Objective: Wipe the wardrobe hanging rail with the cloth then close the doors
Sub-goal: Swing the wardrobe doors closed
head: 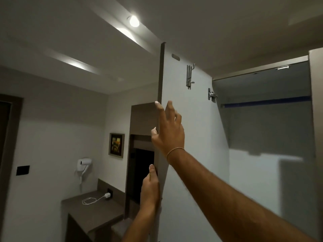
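The wardrobe door (pixel 195 145) stands open, its white inner face towards me and its dark brown edge (pixel 161 75) facing the camera. My left hand (pixel 150 187) grips that edge low down, thumb along it, fingers hidden behind the door. Higher up, my right hand (pixel 167 130) lies against the same edge with fingers spread, holding nothing. To the right is the open wardrobe interior (pixel 262 130), with a shelf edged in blue (pixel 265 101). No cloth and no hanging rail are visible.
A bolt latch (pixel 189 76) and a hinge (pixel 211 96) sit on the door's inner face. Left of the door are a brown desk (pixel 90 212) with a white charger cable (pixel 94 199), a wall hair dryer (pixel 83 163), a framed picture (pixel 116 144) and a ceiling light (pixel 134 20).
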A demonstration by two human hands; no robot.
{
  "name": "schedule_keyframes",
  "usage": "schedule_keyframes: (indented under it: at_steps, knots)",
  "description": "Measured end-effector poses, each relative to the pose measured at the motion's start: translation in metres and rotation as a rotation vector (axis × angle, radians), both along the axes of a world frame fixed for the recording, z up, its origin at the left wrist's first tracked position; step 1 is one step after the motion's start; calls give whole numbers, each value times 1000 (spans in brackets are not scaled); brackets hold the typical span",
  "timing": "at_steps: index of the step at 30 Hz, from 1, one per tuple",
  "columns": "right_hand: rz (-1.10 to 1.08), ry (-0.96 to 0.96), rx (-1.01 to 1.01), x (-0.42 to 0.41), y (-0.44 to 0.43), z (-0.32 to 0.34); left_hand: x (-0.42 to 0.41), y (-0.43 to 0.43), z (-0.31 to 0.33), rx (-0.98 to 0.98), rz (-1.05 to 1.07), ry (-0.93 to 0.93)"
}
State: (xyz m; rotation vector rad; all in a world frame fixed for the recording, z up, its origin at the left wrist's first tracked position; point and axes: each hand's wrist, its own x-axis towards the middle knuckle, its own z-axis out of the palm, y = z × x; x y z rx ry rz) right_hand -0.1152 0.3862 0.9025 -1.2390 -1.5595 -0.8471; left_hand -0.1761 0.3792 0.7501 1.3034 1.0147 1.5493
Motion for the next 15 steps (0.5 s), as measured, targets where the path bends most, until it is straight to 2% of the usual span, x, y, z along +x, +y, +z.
schedule_keyframes:
  at_steps: [4,6,11,15]
  knots:
    - [35,36,42,9,-7,-5,1,-8,-11,53,165,101]
    - [55,44,84,19,-19,-8,5,-23,-15,120,178,110]
    - [36,57,217,76,-67,-19,58,-60,-32,248,-3,-26]
    - [23,61,284,136,-99,-25,115,-82,-41,309,-147,-67]
